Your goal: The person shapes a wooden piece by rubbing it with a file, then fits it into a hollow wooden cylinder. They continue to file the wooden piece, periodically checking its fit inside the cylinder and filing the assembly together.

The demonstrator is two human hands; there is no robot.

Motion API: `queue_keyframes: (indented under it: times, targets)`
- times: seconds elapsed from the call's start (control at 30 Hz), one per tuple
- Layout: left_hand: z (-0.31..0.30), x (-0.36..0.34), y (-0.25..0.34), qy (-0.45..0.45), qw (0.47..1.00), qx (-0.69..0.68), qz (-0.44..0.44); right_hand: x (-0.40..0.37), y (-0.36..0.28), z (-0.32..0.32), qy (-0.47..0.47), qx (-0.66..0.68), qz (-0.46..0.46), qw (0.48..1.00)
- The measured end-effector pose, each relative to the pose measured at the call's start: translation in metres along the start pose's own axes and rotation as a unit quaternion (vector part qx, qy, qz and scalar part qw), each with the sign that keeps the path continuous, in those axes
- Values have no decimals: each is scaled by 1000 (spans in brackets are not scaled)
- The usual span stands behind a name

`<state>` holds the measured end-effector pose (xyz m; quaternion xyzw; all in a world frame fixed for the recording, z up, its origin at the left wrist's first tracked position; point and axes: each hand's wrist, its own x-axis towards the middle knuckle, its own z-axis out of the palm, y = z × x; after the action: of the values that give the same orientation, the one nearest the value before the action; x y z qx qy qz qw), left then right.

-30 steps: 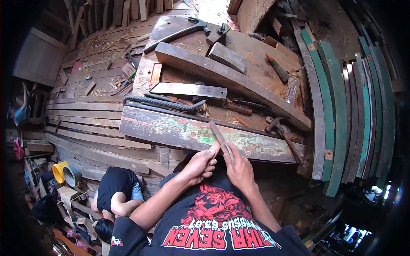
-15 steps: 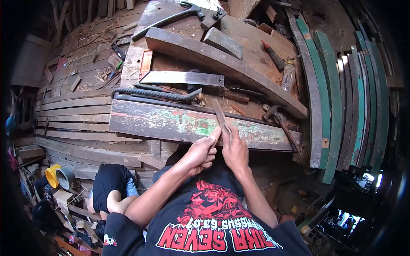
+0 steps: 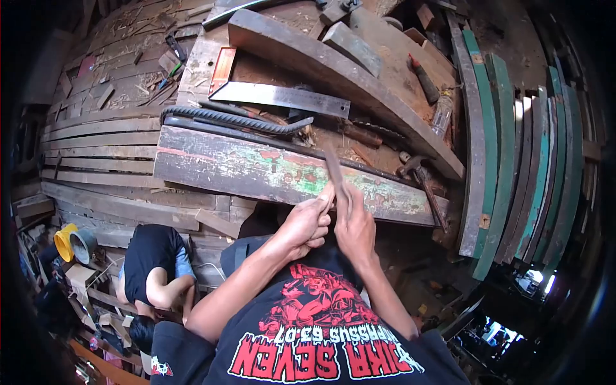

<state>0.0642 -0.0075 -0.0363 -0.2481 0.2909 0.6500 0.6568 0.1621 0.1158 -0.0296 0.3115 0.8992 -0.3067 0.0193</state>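
My right hand (image 3: 356,228) is closed around a flat, narrow brown-grey strip (image 3: 333,167), perhaps a file or blade; its kind is not clear. It points away from me over the painted plank's edge. Beside it, my left hand (image 3: 304,224) is closed, pinching a small pale piece of wood (image 3: 328,192) against or close to the strip. Both hands are just over the near edge of a thick plank (image 3: 244,160) with worn green and pink paint. Past the plank lie a try square (image 3: 282,97) with an orange handle and a ribbed steel bar (image 3: 237,122).
A hammer (image 3: 414,168) lies at the plank's right end. A long curved timber (image 3: 340,77) crosses the bench, with a wood block (image 3: 353,48) behind it. Green and grey boards (image 3: 494,154) stand at right. A person (image 3: 154,269) bends low at left.
The view has shifted, so the bench sits slightly differently. My hands keep nearly the same grip, the strip and wood piece still together. The person at left has bent further down.
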Motion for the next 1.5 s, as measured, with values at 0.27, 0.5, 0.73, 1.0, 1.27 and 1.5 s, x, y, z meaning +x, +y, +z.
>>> queue_keyframes:
  times: [0.27,0.5,0.73,1.0,1.27,1.5]
  targets:
    - [3,5,2,4,1000,-10,-19,4,-4,-4,-17,-36,29,999]
    - [-5,10,13,-32,989,-129,-69,2,-4,-7,-8,-8,-3,1000]
    - [-10,19,15,-73,974,-203,-73,2,-8,-17,-27,-37,-35,998]
    - [-15,16,10,-64,979,-176,-77,11,3,-17,-10,-73,-80,994]
    - [-15,18,9,-56,973,-208,-85,10,-2,-18,-30,-44,-60,997]
    - [-11,18,8,-22,979,-187,-81,34,7,-13,-43,-52,-31,997]
